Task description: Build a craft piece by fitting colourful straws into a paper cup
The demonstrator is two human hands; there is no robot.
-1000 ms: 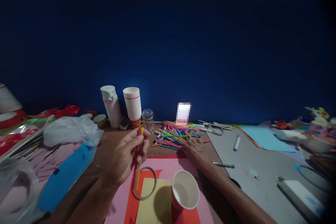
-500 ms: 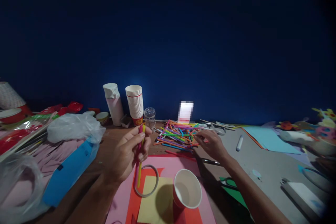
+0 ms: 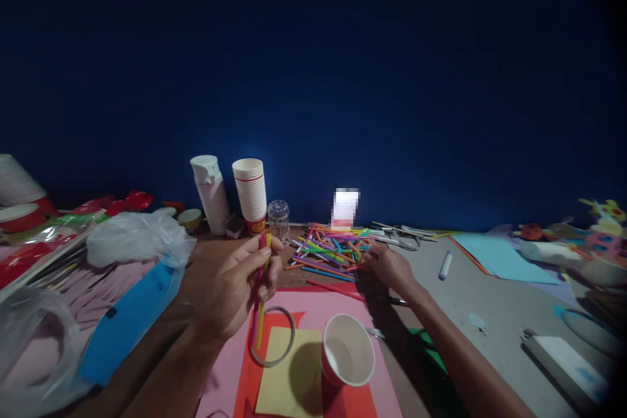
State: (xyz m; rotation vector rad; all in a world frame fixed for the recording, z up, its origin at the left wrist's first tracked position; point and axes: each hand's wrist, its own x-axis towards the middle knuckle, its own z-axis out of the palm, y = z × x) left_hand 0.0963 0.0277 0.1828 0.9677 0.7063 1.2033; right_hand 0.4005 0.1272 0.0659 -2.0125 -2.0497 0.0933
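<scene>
My left hand (image 3: 247,284) is closed around a pink straw (image 3: 255,317) and a yellow straw (image 3: 261,323), which point down from the fingers. My right hand (image 3: 390,266) reaches to the right edge of a loose pile of coloured straws (image 3: 326,255). Its fingertips are pinched there, and what they grip is hidden. Between my arms stands a white-lined paper cup (image 3: 349,349), its opening facing me. Left of it a grey ring (image 3: 294,330) lies partly over a yellow paper square (image 3: 289,382), on red and pink sheets (image 3: 337,304).
Stacked paper cups (image 3: 251,189) and a clear bottle (image 3: 279,219) stand at the back. Plastic bags (image 3: 140,238) and a blue packet (image 3: 125,320) lie left. A marker (image 3: 445,265), light-blue paper (image 3: 499,258) and a white box (image 3: 563,366) are on the right.
My right hand has shifted slightly left and closer to the straw pile, with its fingers pointing lower. The left hand keeps its hold on the two straws, nearly still.
</scene>
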